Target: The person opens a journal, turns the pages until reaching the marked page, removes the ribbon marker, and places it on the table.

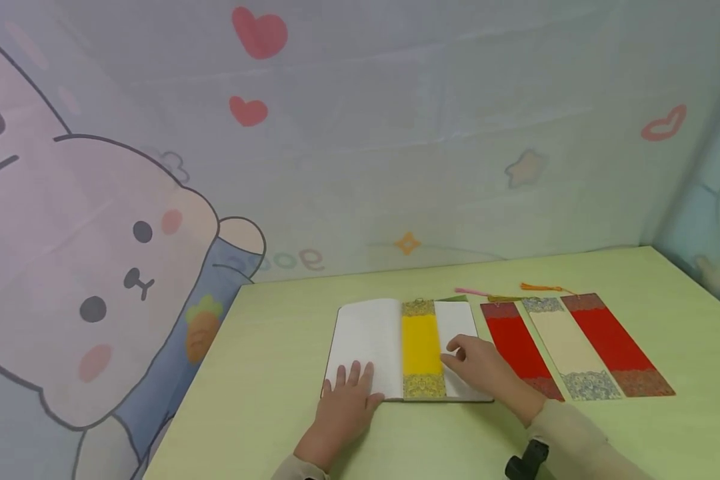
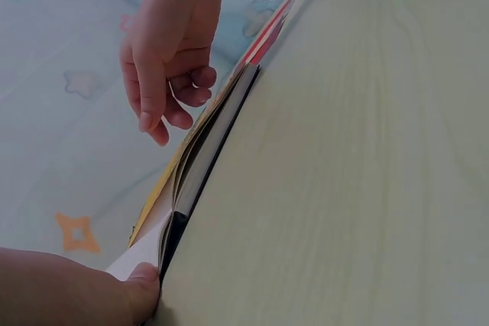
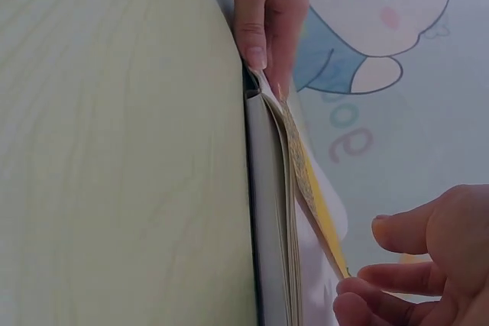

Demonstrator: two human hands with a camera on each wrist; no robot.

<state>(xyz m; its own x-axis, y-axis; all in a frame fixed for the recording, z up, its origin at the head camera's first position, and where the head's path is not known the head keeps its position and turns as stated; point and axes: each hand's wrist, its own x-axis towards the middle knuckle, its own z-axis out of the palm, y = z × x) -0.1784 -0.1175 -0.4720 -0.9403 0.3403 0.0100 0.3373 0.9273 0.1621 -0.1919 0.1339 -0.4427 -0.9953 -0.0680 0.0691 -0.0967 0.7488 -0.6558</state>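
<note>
An open notebook (image 1: 369,340) with blank white pages lies on the table. A yellow bookmark (image 1: 421,340) with patterned ends lies along the inner side of its right page. My left hand (image 1: 347,408) rests on the lower left page, fingers spread. Over the right page, my right hand (image 1: 485,367) hovers beside the bookmark's right edge, fingers loosely bent. In the right wrist view its thumb and fingers stand apart, with the fingertips (image 3: 367,274) close to the edge of the yellow bookmark (image 3: 321,208); whether they touch it I cannot tell.
Right of the notebook lie a red bookmark (image 1: 516,347), a cream bookmark (image 1: 571,347) and another red bookmark (image 1: 615,340). A pink tassel (image 1: 471,291) and an orange tassel (image 1: 540,287) extend behind them. A printed cloth (image 1: 366,167) hangs along the table's back edge.
</note>
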